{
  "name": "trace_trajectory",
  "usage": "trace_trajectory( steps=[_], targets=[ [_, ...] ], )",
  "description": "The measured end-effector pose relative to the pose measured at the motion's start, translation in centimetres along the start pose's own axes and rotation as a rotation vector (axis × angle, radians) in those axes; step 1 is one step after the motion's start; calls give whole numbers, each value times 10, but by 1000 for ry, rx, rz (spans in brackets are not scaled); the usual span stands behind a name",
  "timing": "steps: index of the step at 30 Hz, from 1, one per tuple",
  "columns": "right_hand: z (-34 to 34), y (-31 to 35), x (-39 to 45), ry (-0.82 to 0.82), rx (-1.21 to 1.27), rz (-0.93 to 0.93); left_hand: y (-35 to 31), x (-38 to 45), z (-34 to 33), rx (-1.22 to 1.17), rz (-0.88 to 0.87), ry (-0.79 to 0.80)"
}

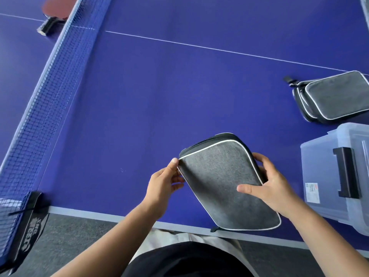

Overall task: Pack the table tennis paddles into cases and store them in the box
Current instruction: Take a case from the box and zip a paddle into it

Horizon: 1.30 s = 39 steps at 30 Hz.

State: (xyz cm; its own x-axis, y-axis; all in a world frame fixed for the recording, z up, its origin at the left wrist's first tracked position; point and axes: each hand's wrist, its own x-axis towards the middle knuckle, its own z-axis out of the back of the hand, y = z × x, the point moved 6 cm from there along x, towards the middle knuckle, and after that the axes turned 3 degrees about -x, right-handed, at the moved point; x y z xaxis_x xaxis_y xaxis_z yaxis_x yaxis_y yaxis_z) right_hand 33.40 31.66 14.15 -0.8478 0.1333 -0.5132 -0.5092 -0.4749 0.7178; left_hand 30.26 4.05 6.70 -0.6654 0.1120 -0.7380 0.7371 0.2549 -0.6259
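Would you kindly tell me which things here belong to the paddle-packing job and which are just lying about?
Part of the job:
- grey case, held by left hand and right hand
- stacked cases
- clear box
- red paddle beyond the net

Just there:
- net
- net clamp
- blue table

One grey case [223, 182] is held between my two hands, the left [163, 184] and the right [273, 186], above the counter's near edge. A stack of further cases [329, 96] lies by the counter's right edge; about three, exact count uncertain. One clear plastic box [327, 176] sits at the near right. One red paddle [58, 13] lies beyond the one net [50, 80].
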Motion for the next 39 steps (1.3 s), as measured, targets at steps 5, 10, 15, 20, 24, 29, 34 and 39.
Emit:
trace_trajectory(
  steps=[5, 10, 15, 20, 24, 29, 34, 39],
  targets=[
    [2, 8, -10, -29, -20, 45, -14, -10, 0, -97, 11, 2],
    [-2, 12, -17, -36, -52, 70, -21, -14, 6, -120, -15, -54],
    [-6, 18, -21, -25, -70, 101, -31, -18, 13, 37, -145, -181],
    [-13, 35, -25, 19, -221, 155, -48, -28, 15, 151, -241, -256],
    [-18, 46, -25, 39, -394, 224, -63, -40, 9, 299, -317, -274],
    [-27, 61, -22, 94, -624, 313, -81, -57, 0, 418, -431, -269],
    [-43, 71, -14, 131, -744, 430, -88, -70, -19, 576, -600, -224],
    [-48, 60, -4, 92, -695, 334, -87, -68, -19, 649, -658, -239]
  ],
)
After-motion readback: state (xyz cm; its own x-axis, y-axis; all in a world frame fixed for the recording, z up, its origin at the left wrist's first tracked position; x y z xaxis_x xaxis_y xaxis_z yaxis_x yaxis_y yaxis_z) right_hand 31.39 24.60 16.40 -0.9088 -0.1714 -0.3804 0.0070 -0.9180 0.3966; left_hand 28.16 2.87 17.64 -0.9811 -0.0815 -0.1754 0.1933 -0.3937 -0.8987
